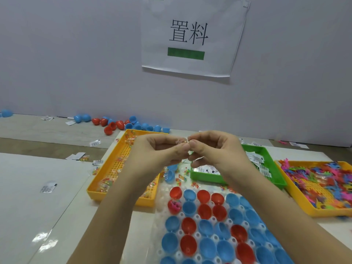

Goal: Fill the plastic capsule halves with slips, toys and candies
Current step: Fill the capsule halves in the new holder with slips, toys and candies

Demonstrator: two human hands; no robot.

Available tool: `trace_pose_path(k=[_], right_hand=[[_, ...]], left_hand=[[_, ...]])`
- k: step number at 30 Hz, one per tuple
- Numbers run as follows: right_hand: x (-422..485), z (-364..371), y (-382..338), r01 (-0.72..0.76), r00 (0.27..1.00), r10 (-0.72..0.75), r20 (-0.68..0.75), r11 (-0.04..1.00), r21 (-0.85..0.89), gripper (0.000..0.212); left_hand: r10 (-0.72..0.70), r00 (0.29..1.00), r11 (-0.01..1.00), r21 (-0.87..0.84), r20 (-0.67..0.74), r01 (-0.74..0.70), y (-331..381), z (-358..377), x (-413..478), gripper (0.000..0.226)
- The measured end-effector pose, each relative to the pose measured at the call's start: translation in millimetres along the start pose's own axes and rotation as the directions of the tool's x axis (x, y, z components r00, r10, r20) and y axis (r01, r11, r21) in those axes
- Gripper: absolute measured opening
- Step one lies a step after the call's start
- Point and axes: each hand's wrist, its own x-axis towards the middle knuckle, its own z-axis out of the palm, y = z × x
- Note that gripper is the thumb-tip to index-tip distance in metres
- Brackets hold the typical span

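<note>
My left hand (158, 149) and my right hand (215, 149) meet in the air above the trays, fingertips pinched together on a small clear candy packet (181, 141). A white slip (198, 158) shows under my right fingers. Below them, red and blue capsule halves (205, 225) stand open side up in a white holder tray (162, 206). One red half (174, 205) at the holder's far left holds a pink toy. The rest look empty.
An orange tray (114, 168) with wrapped candies lies at left, a green tray (266, 161) of white slips sits behind my right hand, and an orange tray (297, 197) of colourful plastic toys is at right. Loose capsule halves (118, 123) lie along the wall. Slips are scattered on the table.
</note>
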Motion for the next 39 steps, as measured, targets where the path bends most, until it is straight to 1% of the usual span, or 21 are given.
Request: trace_pose_path(k=[4, 6, 7, 8, 9, 10, 11, 12, 13, 15, 16, 17, 19, 21, 25, 30, 32, 34, 36, 38, 39], right_hand=[[5.0, -9.0, 3.7, -0.026, 0.998, 0.026, -0.062, 1.000, -0.003, 0.008], [14.1, -22.4, 15.1, -0.055, 0.988, 0.019, -0.152, 0.971, -0.232, 0.011], [19.3, -30.9, 22.8, -0.100, 0.984, 0.025, -0.179, 0.901, -0.422, 0.012], [24.3, -39.0, 30.9, -0.159, 0.983, 0.062, -0.175, 0.772, -0.616, 0.015], [28.7, -46.4, 40.4, -0.215, 0.976, 0.147, -0.158, 0.601, -0.769, 0.023], [31.8, -52.2, 50.0, -0.254, 0.955, 0.256, -0.149, 0.447, -0.858, 0.034], [33.2, -55.5, 58.6, -0.279, 0.923, 0.352, -0.153, 0.340, -0.898, 0.043], [33.5, -56.8, 65.4, -0.295, 0.900, 0.402, -0.167, 0.282, -0.913, 0.049], [33.7, -57.4, 69.5, -0.308, 0.895, 0.407, -0.181, 0.272, -0.912, 0.048], [34.8, -58.2, 73.6, -0.319, 0.917, 0.348, -0.197, 0.341, -0.884, 0.028], [34.9, -58.4, 74.0, -0.316, 0.926, 0.323, -0.194, 0.383, -0.868, 0.013], [35.0, -59.2, 74.2, -0.311, 0.932, 0.309, -0.189, 0.418, -0.853, 0.009], [34.6, -60.6, 74.9, -0.315, 0.937, 0.296, -0.187, 0.480, -0.819, 0.013], [33.3, -62.6, 75.9, -0.309, 0.945, 0.262, -0.196, 0.518, -0.797, 0.009], [32.3, -65.4, 70.6, -0.266, 0.963, 0.118, -0.242, 0.555, -0.788, 0.016], [31.0, -55.9, 42.7, -0.165, 0.960, -0.020, -0.278, 0.762, -0.626, 0.005], [27.5, -49.1, 30.5, -0.114, 0.955, -0.071, -0.289, 0.810, -0.575, 0.018], [22.6, -40.8, 17.4, -0.059, 0.953, -0.085, -0.292, 0.890, -0.452, 0.019], [16.9, -32.0, 6.3, -0.026, 0.967, -0.031, -0.255, 0.976, -0.216, 0.014], [11.5, -24.2, 0.2, -0.039, 0.985, 0.036, -0.170, 0.999, -0.009, 0.012], [9.6, -21.4, -0.8, -0.045, 0.991, 0.047, -0.127, 0.999, 0.018, 0.011]], left_hand=[[-0.013, 0.998, 0.996, -0.091, -0.057, 0.008, -5.2, 3.5, 2.6, 0.028], [-0.015, 0.998, 0.991, -0.132, -0.059, 0.007, -6.5, 4.0, 4.3, 0.023], [-0.017, 0.998, 0.986, -0.167, -0.057, 0.008, -6.3, 4.4, 4.8, 0.022], [-0.024, 0.998, 0.978, -0.207, -0.054, 0.012, -6.5, 4.5, 5.3, 0.023], [-0.036, 0.998, 0.968, -0.249, -0.050, 0.023, -7.0, 5.0, 6.1, 0.023], [-0.054, 0.998, 0.954, -0.296, -0.044, 0.038, -7.9, 5.3, 7.0, 0.022], [-0.081, 0.996, 0.936, -0.347, -0.039, 0.062, -9.0, 5.9, 8.1, 0.021], [-0.117, 0.992, 0.914, -0.396, -0.040, 0.092, -10.0, 6.5, 9.6, 0.021], [-0.156, 0.987, 0.894, -0.431, -0.048, 0.120, -11.2, 7.1, 11.1, 0.023], [-0.215, 0.973, 0.883, -0.443, -0.087, 0.156, -13.5, 7.4, 13.1, 0.030], [-0.234, 0.967, 0.883, -0.437, -0.098, 0.169, -14.4, 7.9, 13.8, 0.030], [-0.248, 0.964, 0.882, -0.435, -0.099, 0.182, -15.6, 8.5, 14.5, 0.024], [-0.282, 0.955, 0.870, -0.445, -0.092, 0.214, -16.5, 10.6, 14.9, 0.013], [-0.312, 0.947, 0.859, -0.447, -0.074, 0.249, -16.5, 12.1, 15.1, 0.012], [-0.300, 0.953, 0.868, -0.425, -0.032, 0.259, -16.6, 12.8, 14.6, 0.008], [-0.283, 0.959, 0.888, -0.385, -0.027, 0.251, -17.7, 12.6, 14.6, 0.008], [-0.286, 0.958, 0.889, -0.383, -0.033, 0.252, -17.5, 11.8, 15.2, 0.010], [-0.279, 0.959, 0.897, -0.368, -0.038, 0.246, -17.8, 10.9, 15.4, 0.011], [-0.267, 0.963, 0.910, -0.340, -0.042, 0.238, -18.1, 10.2, 14.9, 0.009], [-0.251, 0.968, 0.917, -0.327, -0.031, 0.227, -17.2, 10.2, 14.2, 0.011], [-0.244, 0.970, 0.918, -0.327, -0.024, 0.223, -16.6, 10.1, 13.9, 0.016]])
